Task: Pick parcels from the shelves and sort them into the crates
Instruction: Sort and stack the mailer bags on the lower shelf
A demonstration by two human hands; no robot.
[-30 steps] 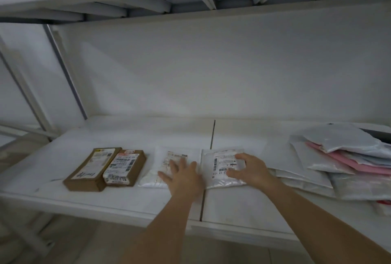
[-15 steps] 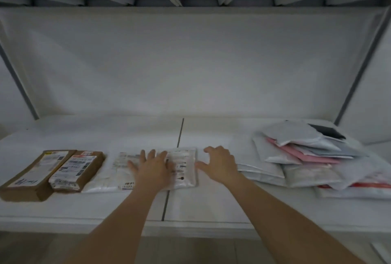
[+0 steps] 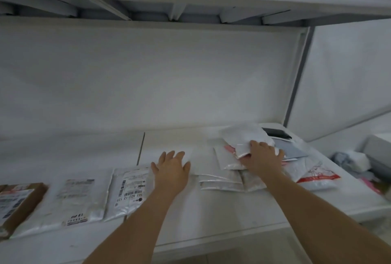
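The right hand (image 3: 261,156) pinches a white mailer (image 3: 246,136) atop the pile, seemingly to lift it, while the left hand (image 3: 171,168) hovers spread at center frame.

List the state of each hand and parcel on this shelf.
left hand: open, fingers spread over the shelf
right hand: gripping the top mailer
top mailer: raised off the pile
pile of mailers: stacked, overlapping
labelled white mailer: flat, label up
cardboard box: flat, label up
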